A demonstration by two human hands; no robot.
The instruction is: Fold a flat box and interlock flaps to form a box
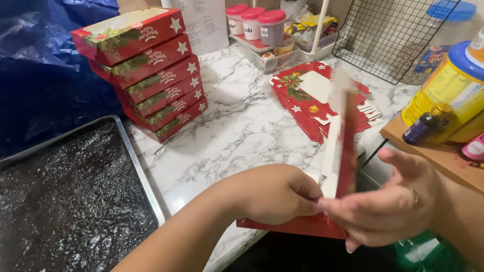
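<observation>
Hands [282, 194] [388, 209] folding box flap [343, 146], counter edge [227, 252]

At your far left a stack of assembled red holiday boxes with white stars [151, 75] stands on the white marble-patterned counter [237, 136]. Below it you have a metal baking tray of dark brownie slab [70, 201], with blue plastic sheeting [40, 75] behind. Three pink-lidded jars [254, 22] sit at the back, a black wire rack [388, 40] leans to their right, and a yellow canister with a blue lid [454, 90] stands on a wooden shelf [438, 156] beside a small dark bottle [426, 126].
</observation>
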